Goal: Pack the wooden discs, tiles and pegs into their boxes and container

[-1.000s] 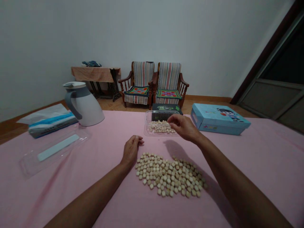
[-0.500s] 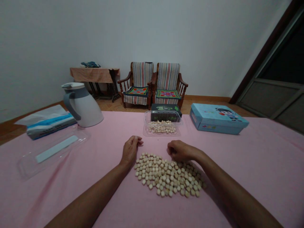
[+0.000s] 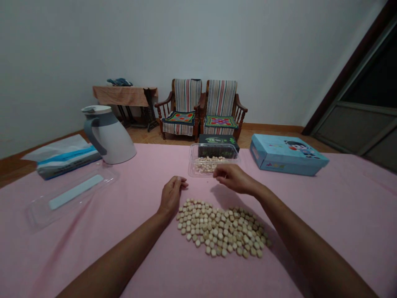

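Head view: the right hand [image 3: 232,179] has risen from the far edge of the loose biscuit pile [image 3: 220,229] and now hangs, fingers curled, at the front rim of a clear plastic tray [image 3: 192,164] holding more small pale biscuits [image 3: 206,165]; whether it pinches a biscuit cannot be told. The left hand [image 3: 171,196] rests relaxed and apparently empty on the pink-covered surface [image 3: 93,252], just beside the pile, which lies nearer the person than the tray.

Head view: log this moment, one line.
right hand: over clear plastic tray front rim | left hand: resting on pink cloth, beside pale cube pile
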A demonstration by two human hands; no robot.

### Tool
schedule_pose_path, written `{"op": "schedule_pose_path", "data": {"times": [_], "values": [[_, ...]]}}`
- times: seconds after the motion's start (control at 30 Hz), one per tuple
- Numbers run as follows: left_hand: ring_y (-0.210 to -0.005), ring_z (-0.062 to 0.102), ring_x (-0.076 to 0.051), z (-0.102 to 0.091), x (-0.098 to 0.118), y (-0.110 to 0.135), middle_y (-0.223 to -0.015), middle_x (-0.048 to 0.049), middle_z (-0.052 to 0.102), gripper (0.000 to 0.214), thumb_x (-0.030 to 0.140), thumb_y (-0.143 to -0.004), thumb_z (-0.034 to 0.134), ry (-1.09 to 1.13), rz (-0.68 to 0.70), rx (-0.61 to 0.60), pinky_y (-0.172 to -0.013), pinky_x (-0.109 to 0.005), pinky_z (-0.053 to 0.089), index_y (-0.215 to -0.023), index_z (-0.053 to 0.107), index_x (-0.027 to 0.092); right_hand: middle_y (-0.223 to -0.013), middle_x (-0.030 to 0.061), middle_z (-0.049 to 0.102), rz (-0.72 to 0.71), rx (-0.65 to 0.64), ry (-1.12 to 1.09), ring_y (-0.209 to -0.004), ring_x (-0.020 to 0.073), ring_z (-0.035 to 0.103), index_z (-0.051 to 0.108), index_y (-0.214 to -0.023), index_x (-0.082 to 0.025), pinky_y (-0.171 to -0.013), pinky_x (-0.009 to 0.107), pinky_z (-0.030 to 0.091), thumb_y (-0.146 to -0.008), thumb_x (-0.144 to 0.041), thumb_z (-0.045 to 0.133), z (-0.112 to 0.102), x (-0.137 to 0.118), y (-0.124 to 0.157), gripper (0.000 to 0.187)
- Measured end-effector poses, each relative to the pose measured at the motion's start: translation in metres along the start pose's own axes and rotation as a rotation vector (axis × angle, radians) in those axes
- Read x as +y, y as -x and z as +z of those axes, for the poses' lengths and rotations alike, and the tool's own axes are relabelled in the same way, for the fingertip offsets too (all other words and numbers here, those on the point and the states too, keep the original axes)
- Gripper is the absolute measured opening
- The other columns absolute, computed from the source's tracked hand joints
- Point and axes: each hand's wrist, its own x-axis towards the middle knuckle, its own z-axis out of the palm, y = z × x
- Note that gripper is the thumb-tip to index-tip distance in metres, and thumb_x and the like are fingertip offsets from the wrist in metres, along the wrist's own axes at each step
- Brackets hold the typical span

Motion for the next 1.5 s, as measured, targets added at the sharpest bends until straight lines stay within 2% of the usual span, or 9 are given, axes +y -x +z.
{"op": "schedule_pose_path", "data": {"times": [0.07, 0.17, 0.37, 0.5, 0.6, 0.73, 0.87, 1.17, 1.5], "values": [[-0.068, 0.062, -0.016, 0.001, 0.002, 0.001, -0.073, -0.0056, 0.066, 0.037, 0.048, -0.082, 0.049, -0.004, -0.011, 0.007, -0.068, -0.028, 0.046, -0.083, 0.062, 0.014, -0.073, 0.0023, 0.063, -0.025, -0.201, 0.014, -0.065, 0.0107, 0.054, 0.063, -0.078, -0.014, -0.059, 0.020, 0.038, -0.068, -0.005, 0.052, 0.015, -0.002, 0.010, 0.017], [-0.067, 0.061, -0.017, 0.002, 0.006, 0.002, -0.073, -0.0058, 0.066, 0.036, 0.048, -0.082, 0.049, -0.017, -0.027, 0.017, -0.065, -0.028, 0.046, -0.083, 0.062, 0.014, -0.077, 0.0034, 0.064, -0.002, -0.337, 0.041, -0.066, 0.0115, 0.054, 0.064, -0.082, -0.014, -0.058, 0.020, 0.038, -0.067, -0.011, 0.056, 0.035, -0.004, 0.017, 0.018], [-0.069, 0.062, -0.017, 0.001, 0.006, 0.001, -0.074, -0.0060, 0.066, 0.036, 0.048, -0.082, 0.049, -0.013, -0.035, 0.009, -0.067, -0.027, 0.045, -0.083, 0.062, 0.015, -0.081, 0.0052, 0.065, 0.032, -0.343, 0.107, -0.070, 0.0137, 0.053, 0.065, -0.082, -0.015, -0.060, 0.021, 0.038, -0.064, -0.010, 0.052, 0.056, -0.005, 0.014, 0.022], [-0.070, 0.062, -0.018, 0.000, 0.003, 0.000, -0.074, -0.0064, 0.066, 0.038, 0.051, -0.080, 0.051, 0.003, -0.019, 0.004, -0.067, -0.028, 0.046, -0.084, 0.062, 0.015, -0.079, 0.0053, 0.064, 0.058, -0.332, 0.131, -0.070, 0.0144, 0.053, 0.064, -0.077, -0.015, -0.060, 0.022, 0.036, -0.063, -0.009, 0.053, 0.049, -0.006, 0.011, 0.019], [-0.069, 0.062, -0.018, -0.001, 0.003, 0.001, -0.074, -0.0067, 0.067, 0.038, 0.051, -0.080, 0.052, -0.002, -0.013, 0.005, -0.067, -0.028, 0.047, -0.083, 0.063, 0.014, -0.075, 0.0043, 0.062, 0.074, -0.193, 0.169, -0.067, 0.0135, 0.051, 0.063, -0.075, -0.014, -0.059, 0.022, 0.034, -0.063, -0.006, 0.052, 0.026, -0.005, 0.001, 0.018], [-0.068, 0.062, -0.017, 0.000, 0.004, 0.001, -0.074, -0.0067, 0.066, 0.038, 0.050, -0.081, 0.050, 0.000, -0.016, 0.006, -0.066, -0.028, 0.047, -0.083, 0.062, 0.014, -0.079, 0.0052, 0.060, 0.084, 0.161, 0.230, -0.071, 0.0140, 0.051, 0.061, -0.081, -0.014, -0.064, 0.023, 0.036, -0.068, -0.005, 0.050, -0.009, 0.000, -0.021, 0.020], [-0.069, 0.062, -0.017, 0.000, 0.002, 0.001, -0.074, -0.0066, 0.066, 0.037, 0.049, -0.082, 0.049, 0.003, -0.016, 0.006, -0.066, -0.028, 0.047, -0.084, 0.062, 0.014, -0.090, 0.0069, 0.061, 0.052, 0.380, 0.144, -0.075, 0.0142, 0.054, 0.060, -0.091, -0.014, -0.068, 0.025, 0.040, -0.073, -0.008, 0.051, -0.014, 0.005, -0.029, 0.021], [-0.068, 0.062, -0.017, 0.000, 0.003, 0.001, -0.074, -0.0062, 0.066, 0.036, 0.048, -0.082, 0.049, -0.014, -0.014, 0.008, -0.066, -0.028, 0.047, -0.083, 0.062, 0.015, -0.076, 0.0017, 0.062, -0.041, -0.310, -0.015, -0.066, 0.0116, 0.053, 0.062, -0.080, -0.016, -0.058, 0.021, 0.038, -0.069, -0.012, 0.056, 0.037, -0.017, 0.008, 0.013], [-0.068, 0.062, -0.017, 0.001, 0.005, 0.002, -0.074, -0.0062, 0.067, 0.036, 0.048, -0.082, 0.049, -0.026, -0.025, 0.015, -0.065, -0.028, 0.046, -0.083, 0.062, 0.015, -0.077, 0.0034, 0.059, -0.050, -0.277, 0.081, -0.069, 0.0128, 0.051, 0.060, -0.074, -0.015, -0.060, 0.022, 0.038, -0.063, -0.009, 0.053, 0.046, -0.016, 0.013, 0.014]]}}
